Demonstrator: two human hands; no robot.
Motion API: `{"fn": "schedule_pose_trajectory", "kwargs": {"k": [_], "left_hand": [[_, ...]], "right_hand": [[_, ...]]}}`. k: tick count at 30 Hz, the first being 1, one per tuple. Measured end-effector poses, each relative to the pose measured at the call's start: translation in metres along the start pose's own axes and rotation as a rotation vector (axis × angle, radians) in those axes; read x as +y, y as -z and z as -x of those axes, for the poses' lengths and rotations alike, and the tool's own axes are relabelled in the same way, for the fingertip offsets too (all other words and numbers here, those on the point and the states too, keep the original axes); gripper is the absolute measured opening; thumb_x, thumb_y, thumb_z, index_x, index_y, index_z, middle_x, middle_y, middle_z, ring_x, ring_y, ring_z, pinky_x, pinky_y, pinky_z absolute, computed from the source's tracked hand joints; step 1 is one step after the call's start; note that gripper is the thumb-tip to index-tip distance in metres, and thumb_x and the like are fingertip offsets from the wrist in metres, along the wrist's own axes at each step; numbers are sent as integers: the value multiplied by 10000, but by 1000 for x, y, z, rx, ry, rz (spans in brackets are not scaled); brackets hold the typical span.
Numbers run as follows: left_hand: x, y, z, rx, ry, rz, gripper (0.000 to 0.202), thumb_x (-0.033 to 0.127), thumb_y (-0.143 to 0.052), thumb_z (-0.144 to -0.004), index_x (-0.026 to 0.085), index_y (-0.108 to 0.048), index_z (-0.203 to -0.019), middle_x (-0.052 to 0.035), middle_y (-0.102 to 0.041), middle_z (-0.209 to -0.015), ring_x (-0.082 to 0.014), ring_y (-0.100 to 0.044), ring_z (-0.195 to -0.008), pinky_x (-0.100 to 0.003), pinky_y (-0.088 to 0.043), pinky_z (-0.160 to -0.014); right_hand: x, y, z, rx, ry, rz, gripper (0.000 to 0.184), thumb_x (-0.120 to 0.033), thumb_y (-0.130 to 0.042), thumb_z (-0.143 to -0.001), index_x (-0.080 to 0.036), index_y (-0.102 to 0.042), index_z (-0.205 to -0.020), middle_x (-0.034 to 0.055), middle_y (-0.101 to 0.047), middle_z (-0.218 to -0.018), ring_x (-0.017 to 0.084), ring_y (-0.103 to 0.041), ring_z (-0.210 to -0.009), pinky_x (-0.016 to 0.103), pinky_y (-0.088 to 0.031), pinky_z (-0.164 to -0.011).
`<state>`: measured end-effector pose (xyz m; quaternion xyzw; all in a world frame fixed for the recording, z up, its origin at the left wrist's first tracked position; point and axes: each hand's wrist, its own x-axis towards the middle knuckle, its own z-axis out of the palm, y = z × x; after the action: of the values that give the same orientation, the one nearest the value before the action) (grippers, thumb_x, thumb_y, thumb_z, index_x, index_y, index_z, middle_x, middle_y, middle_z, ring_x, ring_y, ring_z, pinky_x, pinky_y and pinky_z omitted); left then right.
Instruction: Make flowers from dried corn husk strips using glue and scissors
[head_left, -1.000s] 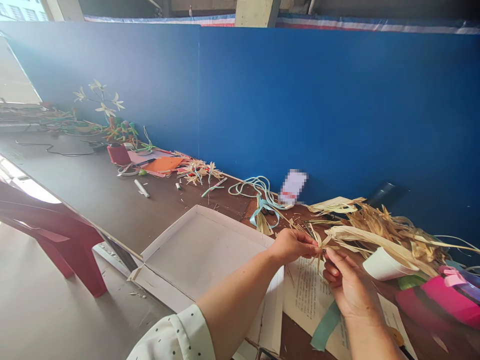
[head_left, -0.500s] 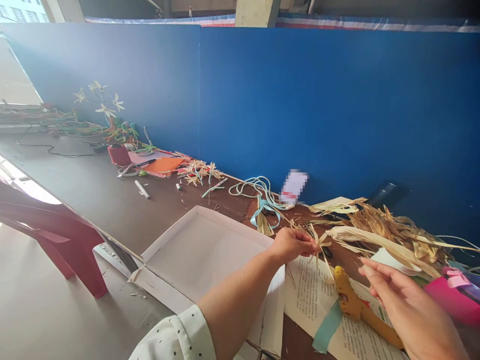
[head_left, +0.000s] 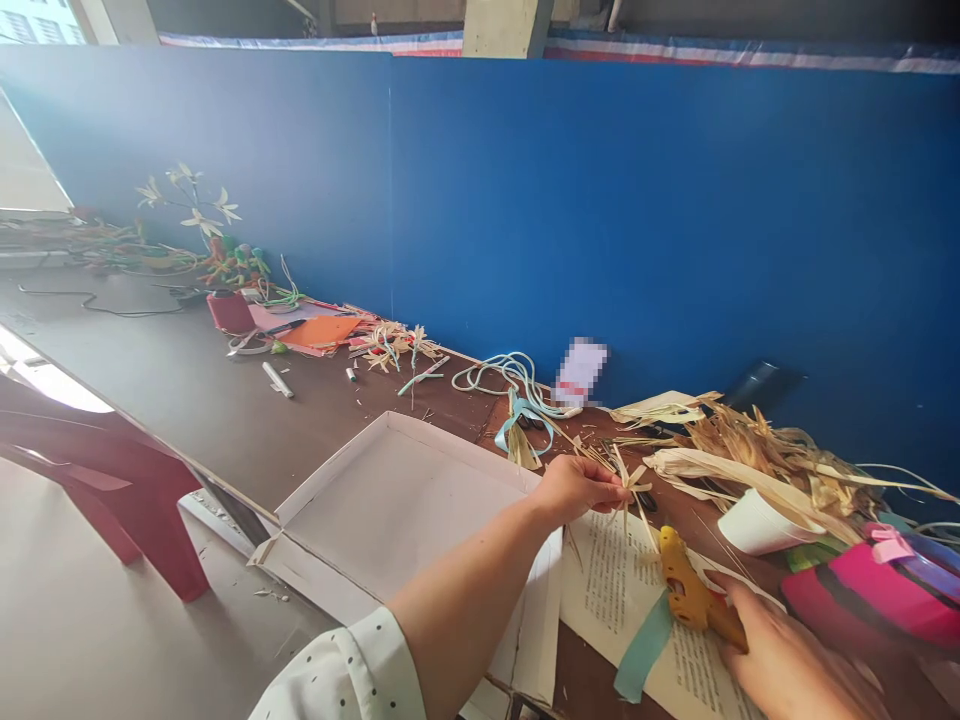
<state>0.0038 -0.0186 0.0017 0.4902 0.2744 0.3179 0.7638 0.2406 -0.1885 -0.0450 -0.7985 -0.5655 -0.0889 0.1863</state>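
My left hand (head_left: pixel 576 492) pinches a small flower of pale dried husk strips (head_left: pixel 636 486) between thumb and fingertips, its thin strips sticking out several ways. It is held just above the printed paper (head_left: pixel 600 570). At the lower right, my right hand (head_left: pixel 780 645) is closed around the handle of a yellow hot glue gun (head_left: pixel 686 590), which lies on the paper with its nozzle toward the flower. The hand covers the handle's rear end. A teal ribbon strip (head_left: pixel 646 650) lies on the paper beside the gun.
A shallow white box lid (head_left: pixel 405 490) lies left of the paper. Behind my hands are a heap of dried corn husks (head_left: pixel 765 450), a tilted white paper cup (head_left: pixel 761 522) and a pink pouch (head_left: pixel 877 590). A coiled pale cord (head_left: pixel 517 370) lies near the blue partition (head_left: pixel 637 220).
My right hand has moved down and left from beside the cup onto the glue gun's handle, uncovering the cup and pouch. The left hand keeps its pinch on the flower. The view has shifted slightly.
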Motion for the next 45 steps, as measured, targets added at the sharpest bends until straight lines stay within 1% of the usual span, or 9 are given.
{"fn": "schedule_pose_trajectory", "kwargs": {"k": [4,8,11,15,20,28,34,41,45], "left_hand": [[3,1,1,14,-2,24,325,338,-851,-485,120,-667,-640,11,-613,-604,-74,-564,-587,-236,-497,-665],[2,2,-1,41,-6,63,316,329,-848,-494,118,-651,-625,12,-606,-593,-69,-556,-567,-225,-482,-634],[1,3,-3,54,-16,63,324,333,-849,-493,116,-648,-627,10,-603,-587,-66,-549,-555,-217,-471,-608],[0,3,-4,80,-21,57,313,324,-846,-506,116,-652,-637,10,-601,-587,-63,-542,-548,-216,-469,-603],[2,2,-4,94,-14,48,275,293,-835,-538,115,-652,-638,11,-596,-586,-63,-540,-550,-216,-470,-609],[1,1,-5,103,-16,23,84,138,-729,-664,110,-651,-650,20,-581,-561,-46,-520,-514,-202,-473,-601],[2,1,-5,104,-23,19,81,131,-723,-669,113,-648,-645,24,-573,-553,-37,-507,-499,-186,-466,-587],[2,1,-5,114,-18,25,74,121,-721,-667,112,-649,-653,19,-581,-554,-42,-514,-497,-186,-467,-580],[3,1,-5,119,-18,24,76,119,-719,-671,112,-646,-649,20,-581,-553,-40,-514,-495,-184,-466,-577]], "right_hand": [[-15,1,-5,-155,-39,57,363,-254,-520,-641,-258,-664,-973,95,-710,-897,310,-670,-750,364,-444,-555],[-39,19,-7,-1,-169,17,287,-345,-508,-681,-274,-635,-928,88,-672,-725,304,-642,-637,364,-423,-489],[-60,39,-7,101,-97,-101,167,-385,-509,-680,-278,-596,-774,86,-628,-647,313,-634,-662,374,-445,-513],[-78,50,-4,206,1,-244,201,-448,-581,-701,-289,-605,-822,83,-672,-761,322,-653,-798,383,-495,-624],[-86,41,3,179,59,-243,194,-463,-652,-715,-298,-661,-817,71,-653,-701,301,-655,-734,360,-500,-575],[-88,31,1,212,280,-271,356,-548,-532,-786,-250,-698,-890,87,-664,-791,255,-655,-765,324,-509,-636],[-93,27,3,323,418,-171,316,-467,-471,-863,-244,-692,-826,89,-658,-754,242,-647,-714,315,-504,-589],[-92,21,6,357,396,-105,329,-462,-480,-865,-223,-705,-895,102,-654,-785,239,-654,-744,303,-517,-601],[-93,21,6,358,394,-89,313,-453,-482,-866,-234,-704,-833,101,-655,-746,240,-653,-704,307,-514,-573]]}}
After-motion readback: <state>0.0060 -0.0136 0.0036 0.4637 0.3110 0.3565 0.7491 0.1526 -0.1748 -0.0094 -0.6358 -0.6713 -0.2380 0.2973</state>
